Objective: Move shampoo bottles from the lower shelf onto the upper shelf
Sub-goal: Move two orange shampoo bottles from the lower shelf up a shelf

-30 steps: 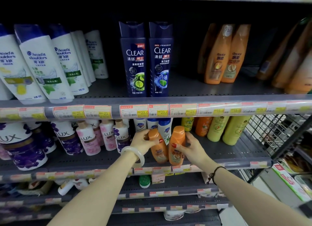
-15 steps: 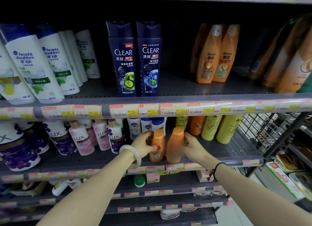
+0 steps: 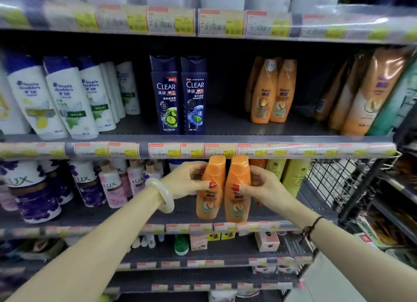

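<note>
My left hand (image 3: 187,181) grips a small orange shampoo bottle (image 3: 211,188) by its upper half. My right hand (image 3: 262,185) grips a second orange shampoo bottle (image 3: 238,188) right beside it. Both bottles stand upright, side by side, lifted in front of the lower shelf (image 3: 135,213), their caps level with the price strip of the upper shelf (image 3: 225,125). On the upper shelf stand two matching orange bottles (image 3: 270,91) at the right, with bare shelf between them and two dark blue Clear bottles (image 3: 178,96).
White Head & Shoulders bottles (image 3: 67,98) fill the upper shelf's left; larger orange bottles (image 3: 365,91) lean at its right. Lux bottles (image 3: 110,184) and yellow-green bottles (image 3: 293,177) flank my hands on the lower shelf. A black wire rack (image 3: 338,184) stands at right.
Both hands have lifted the two orange bottles off the lower shelf, up toward the upper shelf's edge. The view has tilted upward, showing another shelf above.
</note>
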Motion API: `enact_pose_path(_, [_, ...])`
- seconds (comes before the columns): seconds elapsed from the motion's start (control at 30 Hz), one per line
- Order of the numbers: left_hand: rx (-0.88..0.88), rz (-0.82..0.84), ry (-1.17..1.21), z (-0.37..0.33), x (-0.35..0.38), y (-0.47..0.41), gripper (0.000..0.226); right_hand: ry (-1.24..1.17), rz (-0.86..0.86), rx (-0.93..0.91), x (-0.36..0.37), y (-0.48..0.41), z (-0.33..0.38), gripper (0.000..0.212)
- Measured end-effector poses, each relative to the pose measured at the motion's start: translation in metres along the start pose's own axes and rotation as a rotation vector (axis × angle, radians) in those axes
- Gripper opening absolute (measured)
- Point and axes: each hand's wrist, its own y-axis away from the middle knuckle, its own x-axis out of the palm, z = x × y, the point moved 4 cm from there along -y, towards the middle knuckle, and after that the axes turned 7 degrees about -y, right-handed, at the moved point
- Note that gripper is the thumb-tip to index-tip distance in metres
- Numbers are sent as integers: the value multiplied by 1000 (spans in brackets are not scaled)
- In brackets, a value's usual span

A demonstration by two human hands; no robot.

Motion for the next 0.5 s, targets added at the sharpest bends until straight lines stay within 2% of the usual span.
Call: enact_pose_path(0.5, [271,-49,-22,-123,-53,-4,35,-58,-149,-285,-42,9,124,41])
